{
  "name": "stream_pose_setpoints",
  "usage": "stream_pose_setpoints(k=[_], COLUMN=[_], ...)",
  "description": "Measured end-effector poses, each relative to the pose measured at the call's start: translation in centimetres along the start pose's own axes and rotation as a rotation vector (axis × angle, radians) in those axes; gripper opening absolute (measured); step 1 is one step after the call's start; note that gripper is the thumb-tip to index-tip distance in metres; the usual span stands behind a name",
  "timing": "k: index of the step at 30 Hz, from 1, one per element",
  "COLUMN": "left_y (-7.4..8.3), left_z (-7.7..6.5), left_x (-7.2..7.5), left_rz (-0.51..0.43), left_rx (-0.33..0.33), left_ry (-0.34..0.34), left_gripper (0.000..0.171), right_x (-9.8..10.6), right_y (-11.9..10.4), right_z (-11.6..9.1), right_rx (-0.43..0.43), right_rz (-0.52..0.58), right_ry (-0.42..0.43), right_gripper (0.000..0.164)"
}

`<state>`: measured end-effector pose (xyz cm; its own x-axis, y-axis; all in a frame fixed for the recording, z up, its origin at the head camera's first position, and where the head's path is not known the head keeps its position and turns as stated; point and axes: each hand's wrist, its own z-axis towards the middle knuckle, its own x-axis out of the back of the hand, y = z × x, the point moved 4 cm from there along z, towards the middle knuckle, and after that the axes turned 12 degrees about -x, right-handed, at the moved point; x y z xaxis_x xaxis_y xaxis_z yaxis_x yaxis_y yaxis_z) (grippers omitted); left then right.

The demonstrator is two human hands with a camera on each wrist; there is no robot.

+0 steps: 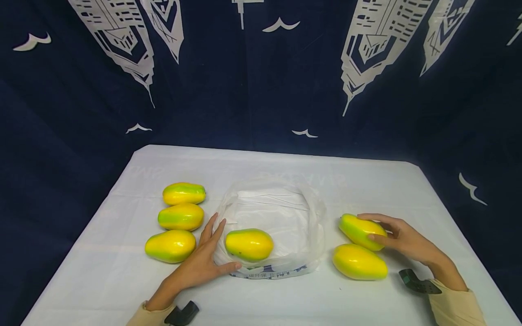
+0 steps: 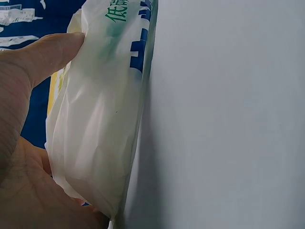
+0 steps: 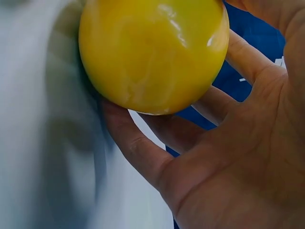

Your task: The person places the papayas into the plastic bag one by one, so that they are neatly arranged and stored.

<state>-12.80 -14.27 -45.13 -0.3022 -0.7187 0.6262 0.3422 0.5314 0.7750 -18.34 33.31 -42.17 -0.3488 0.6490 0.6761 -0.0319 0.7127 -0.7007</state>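
Observation:
My right hand (image 1: 405,237) grips the upper of two yellow-green papayas (image 1: 360,232) on the right, thumb on the near side and fingers over the far side. In the right wrist view, the fingers curl around the rounded end of this papaya (image 3: 152,52). The lower papaya (image 1: 360,262) lies just below it on the table. My left hand (image 1: 204,262) is spread at the left front edge of a white plastic bag (image 1: 314,217), its thumb (image 2: 59,50) touching the bag's side. One papaya (image 1: 248,244) lies inside the opened bag.
Three more papayas (image 1: 179,217) lie in a column left of the bag, the lowest right beside my left hand. A white cloth covers the table (image 1: 285,303). A dark blue curtain (image 1: 244,90) with white prints hangs behind it.

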Motion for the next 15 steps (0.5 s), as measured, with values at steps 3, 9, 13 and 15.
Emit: stream_pose_setpoints(k=[3, 9, 13, 15], left_y=[0.00, 0.01, 0.03, 0.03], left_z=[0.02, 0.02, 0.00, 0.02], left_x=[-0.03, -0.05, -0.01, 0.00], left_rz=[-0.002, -0.001, -0.006, -0.007], left_rx=[-0.001, 0.000, 0.001, -0.001], left_ry=[0.000, -0.001, -0.001, -0.002], left_gripper=[0.116, 0.116, 0.115, 0.115], right_x=[0.07, 0.37, 0.66, 0.84], right_y=[-0.07, -0.25, -0.53, -0.75], right_z=[0.00, 0.07, 0.25, 0.33], right_rx=[0.000, 0.045, 0.068, 0.073], right_rz=[-0.010, -0.054, -0.070, -0.066], right_ry=[0.012, 0.070, 0.112, 0.124], right_gripper=[0.046, 0.046, 0.047, 0.048])
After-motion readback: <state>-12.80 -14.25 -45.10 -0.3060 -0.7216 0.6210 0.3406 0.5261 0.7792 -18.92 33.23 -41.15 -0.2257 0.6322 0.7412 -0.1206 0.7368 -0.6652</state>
